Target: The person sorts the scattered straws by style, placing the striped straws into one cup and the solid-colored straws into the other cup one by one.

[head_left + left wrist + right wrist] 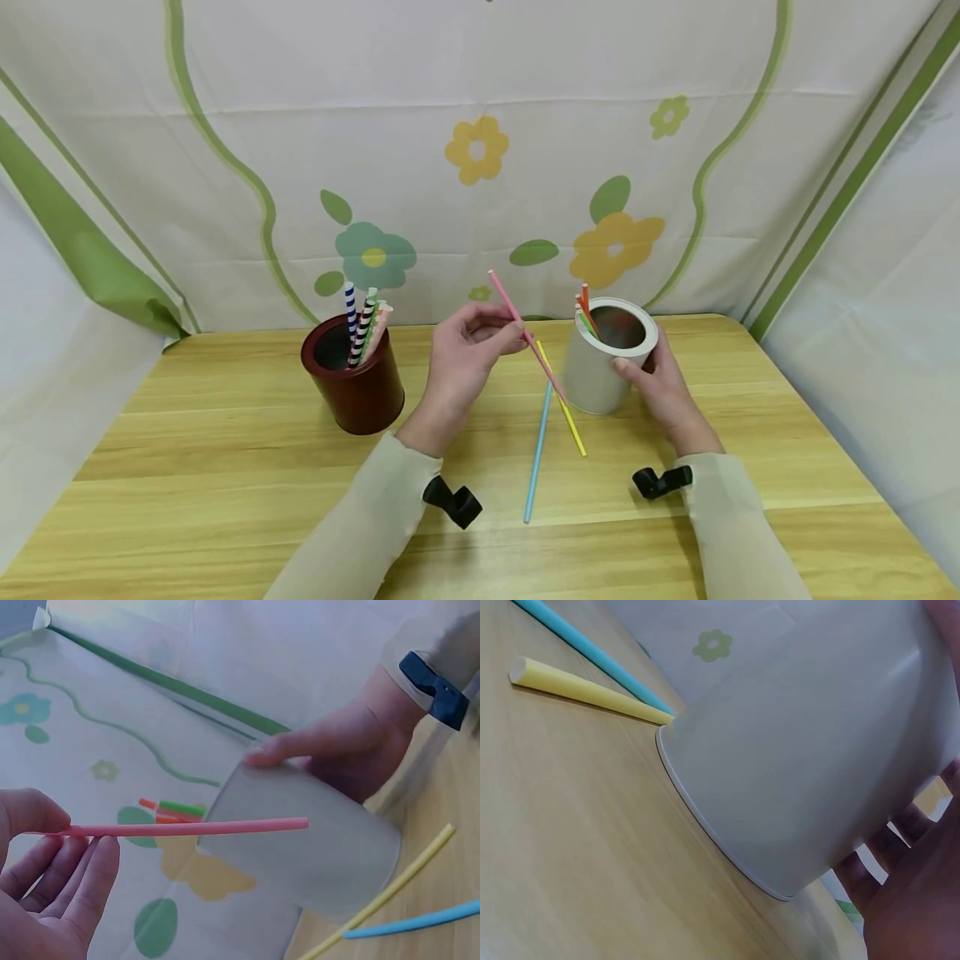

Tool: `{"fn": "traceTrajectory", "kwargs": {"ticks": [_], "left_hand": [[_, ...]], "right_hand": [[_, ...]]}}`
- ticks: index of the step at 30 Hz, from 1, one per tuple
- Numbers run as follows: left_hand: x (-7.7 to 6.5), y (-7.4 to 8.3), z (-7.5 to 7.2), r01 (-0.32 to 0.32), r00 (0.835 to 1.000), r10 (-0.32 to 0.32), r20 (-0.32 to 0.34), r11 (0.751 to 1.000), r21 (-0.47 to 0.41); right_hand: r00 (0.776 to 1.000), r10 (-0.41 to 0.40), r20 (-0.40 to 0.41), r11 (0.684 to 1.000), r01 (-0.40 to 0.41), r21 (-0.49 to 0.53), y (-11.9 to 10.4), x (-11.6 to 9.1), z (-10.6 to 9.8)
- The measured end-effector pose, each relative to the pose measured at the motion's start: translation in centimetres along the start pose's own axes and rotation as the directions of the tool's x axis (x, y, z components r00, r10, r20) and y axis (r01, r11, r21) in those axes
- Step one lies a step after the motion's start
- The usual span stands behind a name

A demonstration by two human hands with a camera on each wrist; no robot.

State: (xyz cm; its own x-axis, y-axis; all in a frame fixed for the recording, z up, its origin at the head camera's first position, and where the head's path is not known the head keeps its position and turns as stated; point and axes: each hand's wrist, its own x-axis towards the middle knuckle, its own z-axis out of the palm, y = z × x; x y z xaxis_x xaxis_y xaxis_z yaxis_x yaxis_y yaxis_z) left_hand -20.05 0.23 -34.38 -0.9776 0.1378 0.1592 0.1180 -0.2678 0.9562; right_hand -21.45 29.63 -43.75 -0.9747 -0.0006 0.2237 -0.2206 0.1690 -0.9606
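My left hand (468,350) pinches a pink straw (546,368) between thumb and fingers, held slanting above the table. Close to its right stands a pale grey-white cup (596,375) with a few orange and green straws (586,300) leaning at its left inner side. My right hand (663,383) grips this cup from the right, thumb at the front near the rim, fingers round the far side. In the left wrist view the lower end of the pink straw (225,827) overlaps the cup wall. A yellow straw (574,431) and a light blue straw (537,462) lie left of the cup.
To the left, a dark red cup (363,400) holds several straws (363,332), some striped, others plain. A curtain with printed flowers (477,150) hangs right behind the wooden table (247,500), and white fabric flanks both sides.
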Motion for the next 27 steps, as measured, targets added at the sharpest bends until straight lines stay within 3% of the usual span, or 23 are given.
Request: {"fn": "traceTrajectory", "kwargs": {"ticks": [7, 15, 20, 27], "left_hand": [[-0.5, 1.1, 1.0, -0.035, 0.999, 0.035, 0.021, 0.999, 0.010], [-0.5, 2.0, 2.2, -0.047, 0.999, 0.047, -0.004, 0.998, 0.029], [-0.7, 2.9, 2.9, -0.116, 0.993, 0.116, -0.031, 0.993, 0.005], [-0.7, 4.1, 3.9, -0.226, 0.972, 0.228, -0.055, 0.973, 0.036]], "right_hand": [[1.000, 0.006, 0.009, 1.000, -0.006, -0.001, -0.2, -0.1, -0.2], [1.000, 0.021, 0.007, 0.999, -0.020, -0.030, -0.4, -0.1, -0.3], [1.000, 0.021, 0.009, 1.000, -0.021, -0.021, -0.4, 0.0, -0.3], [0.999, 0.038, 0.017, 0.999, -0.037, -0.023, -0.6, -0.1, -0.3]]}}
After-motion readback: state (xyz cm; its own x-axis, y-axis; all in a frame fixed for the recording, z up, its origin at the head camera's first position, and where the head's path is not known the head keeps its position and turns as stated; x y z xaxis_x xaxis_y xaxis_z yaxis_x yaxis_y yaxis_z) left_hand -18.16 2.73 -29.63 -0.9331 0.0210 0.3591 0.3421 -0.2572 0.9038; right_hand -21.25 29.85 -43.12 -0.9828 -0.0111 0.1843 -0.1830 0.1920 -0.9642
